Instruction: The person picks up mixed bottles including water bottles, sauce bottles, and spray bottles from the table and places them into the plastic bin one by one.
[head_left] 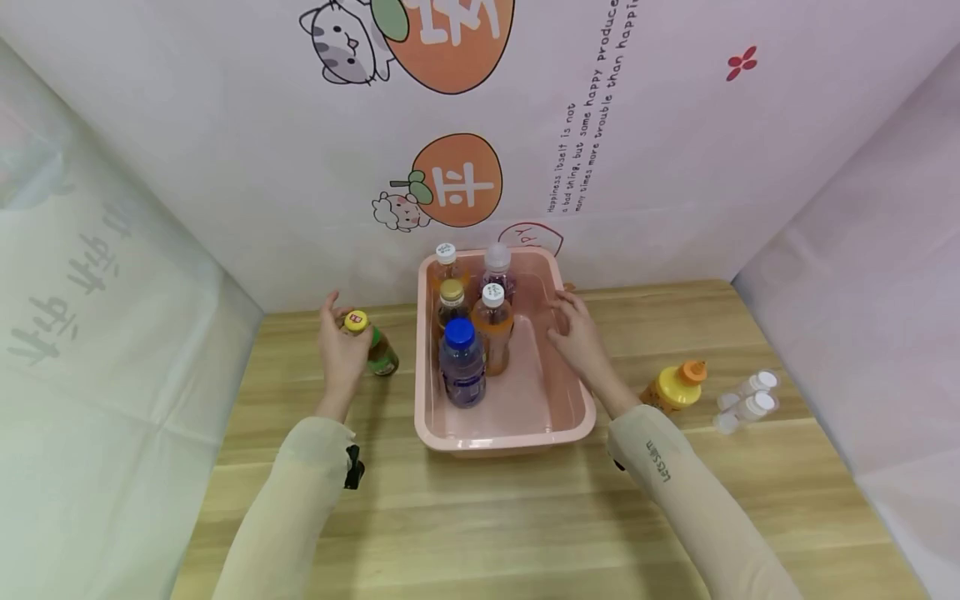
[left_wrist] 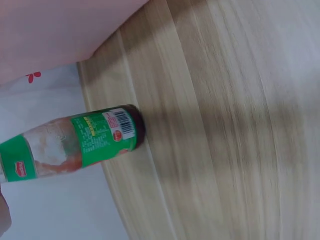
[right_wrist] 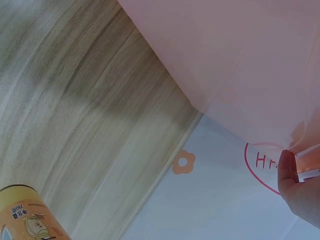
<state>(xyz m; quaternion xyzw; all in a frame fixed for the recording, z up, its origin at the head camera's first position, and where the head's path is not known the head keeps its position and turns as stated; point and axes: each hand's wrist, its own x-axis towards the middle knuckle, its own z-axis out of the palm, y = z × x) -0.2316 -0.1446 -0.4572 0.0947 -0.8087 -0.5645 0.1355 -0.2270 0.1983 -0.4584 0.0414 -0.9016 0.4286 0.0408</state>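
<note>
At the left of the table, my left hand [head_left: 342, 346] grips the upper part of a sauce bottle [head_left: 382, 358] with a yellow cap and green label. In the left wrist view the bottle's green label [left_wrist: 107, 132] carries a barcode, and its base is close to or on the wood. My right hand [head_left: 581, 340] holds the right rim of a pink plastic basin [head_left: 517, 437]. Inside the basin's left part stand several bottles, among them a blue-capped bottle [head_left: 462, 367], an orange drink bottle [head_left: 495, 329] and a gold-capped bottle [head_left: 452, 304].
To the right of the basin is a yellow squeeze bottle [head_left: 675, 387] with an orange tip. Farther right lie small clear bottles [head_left: 742, 408] with white caps. A printed cloth wall [head_left: 637, 233] rises behind the wooden table [head_left: 480, 533].
</note>
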